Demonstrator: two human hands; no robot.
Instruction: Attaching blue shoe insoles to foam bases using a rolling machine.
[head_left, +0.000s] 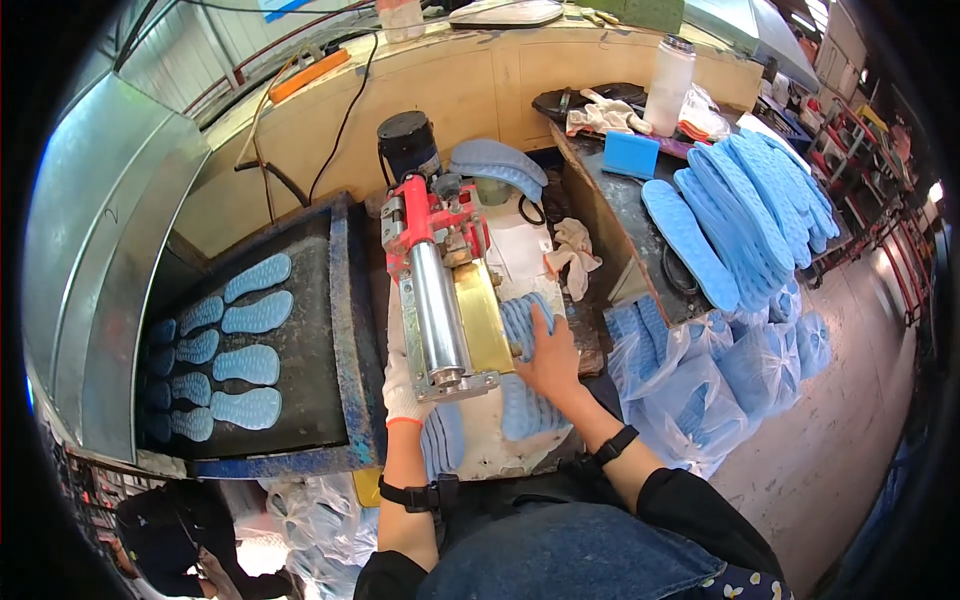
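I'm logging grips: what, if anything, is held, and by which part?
The right hand seems to hold blue soles by their near side. Whether the left hand holds anything is hidden by the roller machine.

Shoe workshop, prob.: a roller machine (438, 310) is standing ctr., blue soles (248, 365) are lying in rows on a belt (310, 405) w/ metal hood (100, 260), more are sitting stacked on a counter (617, 192) & in plastic bags (715, 395), & another person (165, 530) is showing lower L.

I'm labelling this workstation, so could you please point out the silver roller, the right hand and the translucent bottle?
Silver roller (438, 308): head view, middle of its cylinder.
Right hand (547, 358): head view, back of the hand.
Translucent bottle (669, 90): head view, middle of its body.
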